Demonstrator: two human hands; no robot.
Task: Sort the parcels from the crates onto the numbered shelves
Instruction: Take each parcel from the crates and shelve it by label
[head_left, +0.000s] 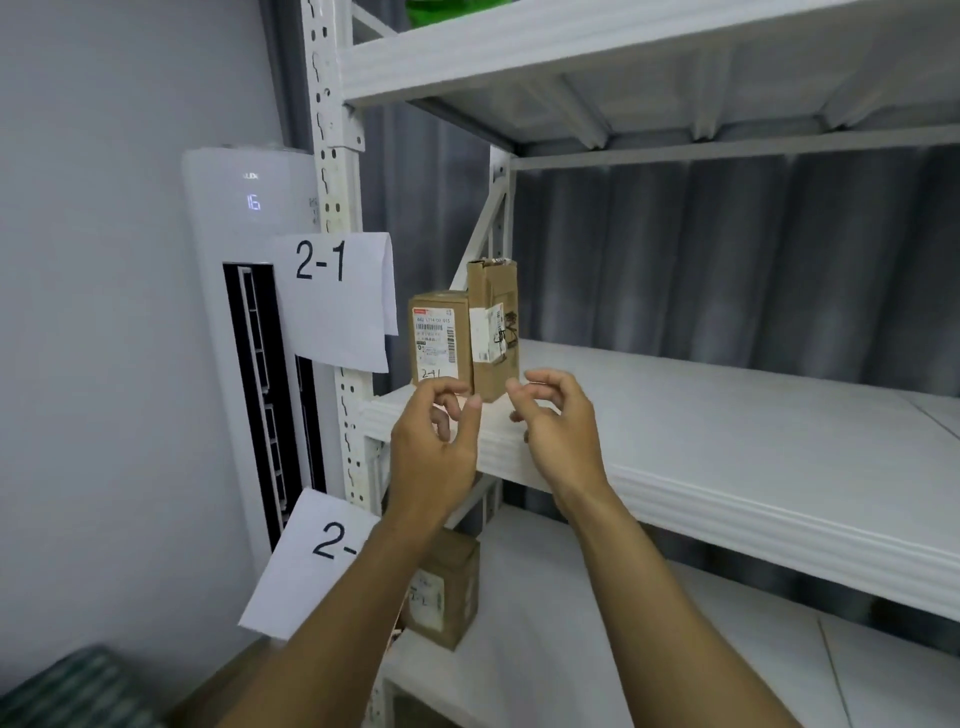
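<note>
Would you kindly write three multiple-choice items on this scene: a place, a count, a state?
1. Where does the parcel marked 2-1 stand? A. middle shelf, left end B. top shelf C. floor
2. How many parcels stand on that shelf? A. one B. two C. four
3. What do the left hand and right hand hold? A. nothing B. a parcel each C. a sign
Answers: 1 A, beside the 2-1 sign; 2 B, a taller parcel stands next to it; 3 A, both show loose, empty fingers.
</note>
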